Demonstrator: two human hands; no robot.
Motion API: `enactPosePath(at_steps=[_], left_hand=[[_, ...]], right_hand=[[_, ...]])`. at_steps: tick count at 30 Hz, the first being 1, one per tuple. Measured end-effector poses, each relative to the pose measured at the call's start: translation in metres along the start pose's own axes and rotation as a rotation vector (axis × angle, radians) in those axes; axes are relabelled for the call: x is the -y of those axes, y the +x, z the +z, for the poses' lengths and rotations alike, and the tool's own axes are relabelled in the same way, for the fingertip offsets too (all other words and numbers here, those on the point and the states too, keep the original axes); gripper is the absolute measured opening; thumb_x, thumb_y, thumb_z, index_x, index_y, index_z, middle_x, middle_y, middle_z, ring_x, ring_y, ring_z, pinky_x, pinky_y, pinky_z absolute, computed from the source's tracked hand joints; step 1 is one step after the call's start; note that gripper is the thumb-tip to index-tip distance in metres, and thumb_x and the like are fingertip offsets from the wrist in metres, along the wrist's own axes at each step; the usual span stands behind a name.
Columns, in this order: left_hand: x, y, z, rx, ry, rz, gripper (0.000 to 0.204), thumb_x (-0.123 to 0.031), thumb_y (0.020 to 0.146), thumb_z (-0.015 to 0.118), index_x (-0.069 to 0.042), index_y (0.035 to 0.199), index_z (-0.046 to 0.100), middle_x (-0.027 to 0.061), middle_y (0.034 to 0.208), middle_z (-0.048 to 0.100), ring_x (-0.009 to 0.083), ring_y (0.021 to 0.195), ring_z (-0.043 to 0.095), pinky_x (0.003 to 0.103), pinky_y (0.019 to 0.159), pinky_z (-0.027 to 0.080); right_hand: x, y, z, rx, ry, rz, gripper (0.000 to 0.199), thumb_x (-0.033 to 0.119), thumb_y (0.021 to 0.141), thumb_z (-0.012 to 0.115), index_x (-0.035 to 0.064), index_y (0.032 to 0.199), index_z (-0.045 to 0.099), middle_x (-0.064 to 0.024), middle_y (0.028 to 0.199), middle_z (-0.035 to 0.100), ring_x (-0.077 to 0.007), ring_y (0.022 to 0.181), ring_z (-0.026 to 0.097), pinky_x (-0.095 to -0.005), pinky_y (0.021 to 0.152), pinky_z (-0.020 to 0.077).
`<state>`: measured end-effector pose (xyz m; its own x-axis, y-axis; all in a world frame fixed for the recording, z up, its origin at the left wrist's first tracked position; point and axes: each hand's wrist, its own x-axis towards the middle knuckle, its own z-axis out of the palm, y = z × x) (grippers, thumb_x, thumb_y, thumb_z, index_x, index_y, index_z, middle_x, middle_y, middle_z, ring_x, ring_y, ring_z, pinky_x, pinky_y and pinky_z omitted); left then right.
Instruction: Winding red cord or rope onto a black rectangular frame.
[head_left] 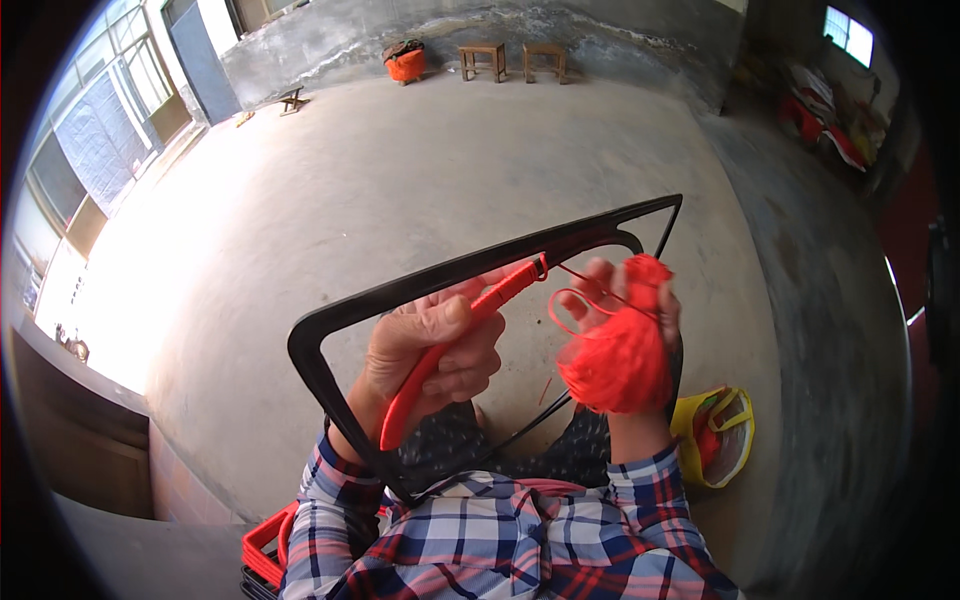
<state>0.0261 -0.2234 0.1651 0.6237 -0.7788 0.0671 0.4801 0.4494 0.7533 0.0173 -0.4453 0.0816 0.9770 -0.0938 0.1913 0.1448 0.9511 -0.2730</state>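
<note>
"Wrapping [512, 287] on the curved bar [405, 402]: how far along does it look?"

"Well on, by the look of it. Red covers the bar from its lower end up past the left hand [472, 352]. A dark stretch near the bend by the black frame's [420, 286] far side seems to be left bare."

"And where are the hands?"

"The left fingers are closed around the red bar, thumb on top, within the frame's outline. The right hand [669, 312] is curled about a bundle of red cord [620, 365], but blur hides exactly how its fingers sit."

"Is that joined to the bar?"

"Apparently. A loose loop [552, 308] hangs between the wrapping's upper end and the bundle, so the last turn looks neither tightened nor fastened off."

"Those red and black pieces [262, 530] beside the person's left arm?"

"Whether they're finished, nobody could tell from here."
</note>
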Motion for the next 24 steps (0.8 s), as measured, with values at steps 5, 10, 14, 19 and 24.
enactPosePath(at_steps=[5,10,14,19,24], left_hand=[[-0.005,0.003,-0.001,-0.097,0.024,-0.021,0.062,-0.026,0.093,0.063,-0.005,0.146,0.038,-0.0025,0.060,0.039,0.0061,0.045,0.033,0.022,0.042,0.025],[-0.003,0.010,-0.013,-0.132,0.042,0.016,0.060,-0.014,0.091,0.058,0.001,0.145,0.036,0.0004,0.054,0.040,0.0078,0.035,0.034,0.022,0.034,0.027],[-0.007,0.009,-0.021,-0.044,0.069,-0.011,0.055,-0.020,0.092,0.062,-0.004,0.141,0.043,-0.0028,0.059,0.039,0.0053,0.041,0.034,0.021,0.038,0.026],[-0.007,0.007,-0.025,-0.090,0.064,0.085,0.055,-0.021,0.093,0.063,-0.003,0.141,0.043,-0.0027,0.061,0.039,0.0039,0.042,0.033,0.019,0.038,0.028],[-0.004,0.006,-0.015,-0.147,0.077,0.072,0.058,-0.033,0.096,0.057,-0.002,0.142,0.042,-0.0026,0.063,0.041,0.0045,0.042,0.031,0.019,0.039,0.027]], right_hand=[[0.020,-0.005,-0.002,0.547,-0.002,-0.057,0.057,0.056,0.091,0.057,0.0043,0.114,0.053,-0.0147,0.090,0.063,-0.0278,0.089,0.060,-0.0455,0.089,0.0480],[-0.007,-0.038,0.022,0.467,-0.298,0.049,0.063,0.055,0.088,0.064,0.0003,0.116,0.050,-0.0105,0.073,0.059,-0.0260,0.074,0.059,-0.0399,0.072,0.0476],[-0.008,-0.035,0.007,0.457,-0.152,0.121,0.058,0.057,0.092,0.055,0.0000,0.102,0.052,-0.0083,0.069,0.054,-0.0200,0.066,0.054,-0.0347,0.064,0.0459],[0.012,-0.006,-0.003,-0.068,0.053,0.150,0.044,0.040,0.099,0.049,0.0006,0.118,0.053,-0.0117,0.095,0.059,-0.0249,0.085,0.056,-0.0390,0.077,0.0490],[0.011,-0.014,0.027,0.320,-0.367,0.143,0.063,0.006,0.085,0.058,-0.0015,0.144,0.037,-0.0217,0.124,0.058,-0.0343,0.108,0.062,-0.0473,0.099,0.0477]])
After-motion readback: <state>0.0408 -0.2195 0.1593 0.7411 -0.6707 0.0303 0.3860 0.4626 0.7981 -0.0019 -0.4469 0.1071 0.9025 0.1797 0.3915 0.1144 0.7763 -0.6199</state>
